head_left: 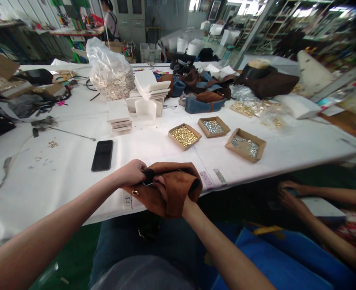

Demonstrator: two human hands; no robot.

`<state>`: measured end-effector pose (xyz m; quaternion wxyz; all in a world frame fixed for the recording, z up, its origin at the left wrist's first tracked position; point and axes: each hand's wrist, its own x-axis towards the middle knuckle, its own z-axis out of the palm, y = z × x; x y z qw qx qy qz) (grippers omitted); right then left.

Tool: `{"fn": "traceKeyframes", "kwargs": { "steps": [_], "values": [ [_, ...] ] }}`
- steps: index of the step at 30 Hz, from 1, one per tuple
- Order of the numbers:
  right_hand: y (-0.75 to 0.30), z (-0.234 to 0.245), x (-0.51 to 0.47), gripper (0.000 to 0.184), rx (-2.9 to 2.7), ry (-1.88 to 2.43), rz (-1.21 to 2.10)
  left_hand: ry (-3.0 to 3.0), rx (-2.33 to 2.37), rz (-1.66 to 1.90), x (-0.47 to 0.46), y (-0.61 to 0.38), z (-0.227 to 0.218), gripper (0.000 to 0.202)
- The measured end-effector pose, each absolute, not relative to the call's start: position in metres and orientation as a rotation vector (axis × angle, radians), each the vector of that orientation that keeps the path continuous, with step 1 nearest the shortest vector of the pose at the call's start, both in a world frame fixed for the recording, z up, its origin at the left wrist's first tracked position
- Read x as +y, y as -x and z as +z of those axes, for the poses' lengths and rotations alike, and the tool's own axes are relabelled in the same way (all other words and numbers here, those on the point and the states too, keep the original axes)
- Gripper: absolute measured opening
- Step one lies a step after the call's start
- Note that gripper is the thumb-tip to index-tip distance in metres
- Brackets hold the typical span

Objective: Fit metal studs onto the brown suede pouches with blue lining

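A brown suede bag (158,201) lies at the table's front edge, folded and bunched, with a small gold ring fitting (135,193) on its left side. My left hand (134,173) is closed on the bag's upper left edge, beside a dark patch of lining or strap. Through the bag's opening reaches my right hand (161,186), its wrist wrapped by the suede. Its fingers are bent together near a thin, shiny bit by the dark patch; what they pinch is too small to make out.
Card trays of gold studs (184,137), silver studs (212,127) and silver pieces (246,146) stand beyond the bag. A black phone (102,156), stacked white pads (119,117) and a plastic bag of parts (111,76) lie leftward. A co-worker's hands (292,197) are at right.
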<state>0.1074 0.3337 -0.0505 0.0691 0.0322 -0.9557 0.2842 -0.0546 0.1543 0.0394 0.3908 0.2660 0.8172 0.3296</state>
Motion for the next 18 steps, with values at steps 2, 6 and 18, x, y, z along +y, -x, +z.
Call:
{"fn": "traceKeyframes", "kwargs": {
  "steps": [2, 6, 18],
  "values": [
    [-0.106, -0.050, 0.335, 0.028, -2.883, -0.135, 0.921, -0.647, 2.048, 0.871, 0.152, 0.055, 0.032, 0.010],
    [-0.107, -0.043, 0.335, 0.024, -2.870, -0.176, 0.914, -0.594, 1.958, 0.952, 0.146, 0.055, 0.018, 0.012],
    [-0.114, -0.046, 0.339, 0.024, -2.831, -0.158, 0.964, -0.404, 1.819, 1.140, 0.148, 0.043, 0.027, 0.020]
  ]
}}
